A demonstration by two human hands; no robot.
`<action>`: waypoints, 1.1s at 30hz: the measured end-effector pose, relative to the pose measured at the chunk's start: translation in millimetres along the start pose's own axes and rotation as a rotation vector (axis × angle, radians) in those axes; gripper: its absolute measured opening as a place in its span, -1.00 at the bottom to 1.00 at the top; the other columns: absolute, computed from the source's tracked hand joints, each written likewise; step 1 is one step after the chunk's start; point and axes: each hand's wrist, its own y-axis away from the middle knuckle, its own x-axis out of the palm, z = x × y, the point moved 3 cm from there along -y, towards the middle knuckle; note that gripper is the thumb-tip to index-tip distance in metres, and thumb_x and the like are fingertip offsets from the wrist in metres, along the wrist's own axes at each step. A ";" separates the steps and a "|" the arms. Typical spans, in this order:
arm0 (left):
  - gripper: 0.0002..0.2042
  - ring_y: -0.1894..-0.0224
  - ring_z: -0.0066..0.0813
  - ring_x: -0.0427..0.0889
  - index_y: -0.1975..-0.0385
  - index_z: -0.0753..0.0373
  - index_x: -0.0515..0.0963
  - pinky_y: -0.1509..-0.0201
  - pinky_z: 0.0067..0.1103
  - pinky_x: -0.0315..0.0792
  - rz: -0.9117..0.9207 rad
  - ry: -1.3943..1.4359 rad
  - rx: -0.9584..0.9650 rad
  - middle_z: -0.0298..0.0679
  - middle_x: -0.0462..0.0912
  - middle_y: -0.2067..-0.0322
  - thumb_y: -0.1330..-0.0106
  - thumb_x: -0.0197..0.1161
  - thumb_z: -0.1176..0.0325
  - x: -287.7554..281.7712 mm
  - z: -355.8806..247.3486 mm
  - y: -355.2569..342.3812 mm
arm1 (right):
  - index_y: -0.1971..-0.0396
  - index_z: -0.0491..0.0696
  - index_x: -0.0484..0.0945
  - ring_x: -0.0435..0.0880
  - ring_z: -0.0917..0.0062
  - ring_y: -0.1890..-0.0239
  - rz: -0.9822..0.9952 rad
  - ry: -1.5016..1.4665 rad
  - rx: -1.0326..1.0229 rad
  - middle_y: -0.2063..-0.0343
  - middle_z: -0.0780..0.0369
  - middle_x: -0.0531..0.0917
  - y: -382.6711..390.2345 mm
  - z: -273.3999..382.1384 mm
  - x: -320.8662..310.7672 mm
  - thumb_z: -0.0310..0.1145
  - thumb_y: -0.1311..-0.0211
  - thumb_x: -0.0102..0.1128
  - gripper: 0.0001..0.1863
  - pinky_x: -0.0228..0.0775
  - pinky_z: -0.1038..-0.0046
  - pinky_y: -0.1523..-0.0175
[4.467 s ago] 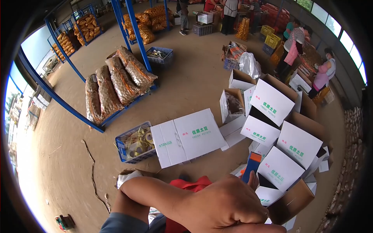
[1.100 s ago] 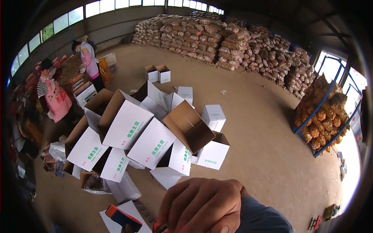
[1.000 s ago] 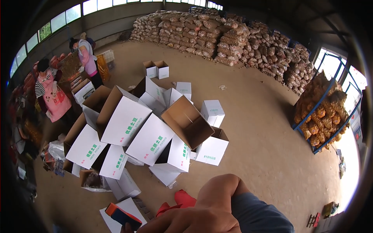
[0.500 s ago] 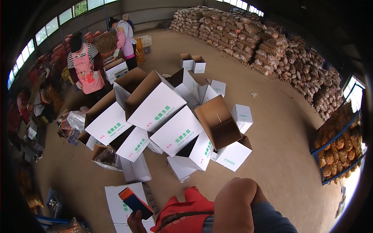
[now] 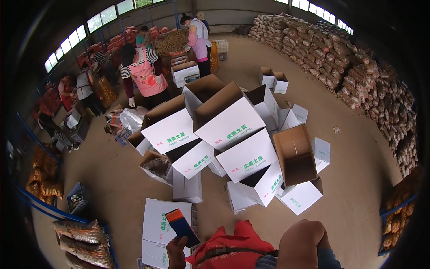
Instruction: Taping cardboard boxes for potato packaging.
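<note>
My left hand (image 5: 177, 252) is closed round the lower end of a flat, box-like dark-blue and orange object (image 5: 182, 227); its exact kind I cannot make out. Behind it lies a flattened white carton (image 5: 154, 219) with green print, low near my red apron (image 5: 233, 244). My bent right arm (image 5: 304, 240) shows at the lower edge, but its hand is out of sight. Ahead rises a loose heap of open white cartons (image 5: 247, 157) with brown insides, several tilted against one another. One carton (image 5: 295, 154) on the heap's right side turns its brown inside toward me.
Bagged produce (image 5: 309, 49) is stacked high at the far right. Co-workers, one in a pink apron (image 5: 145, 78), stand beyond the heap on the left. A blue crate (image 5: 77, 197) and filled net sacks (image 5: 83, 242) lie near left. A blue rack (image 5: 398, 215) stands at right.
The view has swung left, so the cartons appear farther right and more co-workers show. My left hand keeps its hold on the dark-blue and orange object.
</note>
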 end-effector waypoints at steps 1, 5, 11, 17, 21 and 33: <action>-0.45 0.19 -0.47 0.58 0.00 0.49 0.64 0.03 -0.49 0.45 0.011 -0.013 -0.025 -0.22 0.72 0.27 -0.43 0.31 -0.02 3.3 -6.6 3.1 | -0.43 -0.58 -0.08 0.39 -0.31 -0.34 -0.022 0.137 0.398 -0.33 -0.55 0.16 4.5 3.9 -4.3 0.80 0.12 0.01 0.65 0.36 -0.02 -0.36; -0.72 0.27 -0.59 0.50 0.28 0.36 0.60 0.07 -0.55 0.39 0.025 0.142 -0.009 -0.33 0.63 0.37 -0.36 0.42 0.23 -0.7 37.5 -5.9 | -0.43 -0.57 -0.05 0.35 -0.27 -0.39 0.686 0.667 -0.130 -0.36 -0.52 0.13 -26.9 29.9 -37.6 0.83 0.17 -0.04 0.66 0.30 0.04 -0.42; -0.67 0.32 -0.61 0.50 0.29 0.37 0.60 0.19 -0.55 0.39 -0.023 0.179 -0.015 -0.34 0.62 0.38 -0.32 0.46 0.17 6.0 49.1 -7.5 | -0.46 -0.52 -0.06 0.27 -0.25 -0.44 0.171 0.134 -0.053 -0.39 -0.43 0.18 -10.1 8.4 -51.6 0.70 -0.12 -0.19 0.46 0.17 -0.15 -0.45; -0.78 0.33 -0.64 0.48 0.30 0.30 0.60 0.19 -0.60 0.37 -0.026 0.231 -0.049 -0.41 0.57 0.40 -0.36 0.41 0.26 -1.8 40.0 1.8 | -0.47 -0.46 0.03 0.32 -0.08 -0.46 0.062 -0.078 -0.176 -0.40 -0.32 0.26 -38.5 3.5 -47.1 0.25 -0.59 -0.41 -0.03 0.15 -0.11 -0.49; -0.79 0.27 -0.62 0.54 0.20 0.34 0.63 0.08 -0.60 0.41 -0.020 0.247 -0.022 -0.36 0.65 0.32 -0.38 0.39 0.31 1.7 28.1 3.7 | -0.29 -0.45 0.39 0.65 -0.07 -0.13 -0.085 0.262 -0.470 -0.13 -0.32 0.54 -50.4 -22.7 -35.8 0.07 -0.63 -0.21 -0.24 0.44 0.06 -0.33; -0.75 0.38 -0.68 0.42 0.24 0.33 0.61 0.29 -0.61 0.34 -0.107 0.235 -0.058 -0.43 0.53 0.44 -0.40 0.38 0.24 -4.5 49.2 12.4 | 0.11 -0.26 0.65 0.76 0.22 0.40 -0.666 0.391 -0.485 0.36 -0.12 0.73 -51.3 -31.7 4.7 -0.39 -0.39 0.30 -0.76 0.67 0.50 0.24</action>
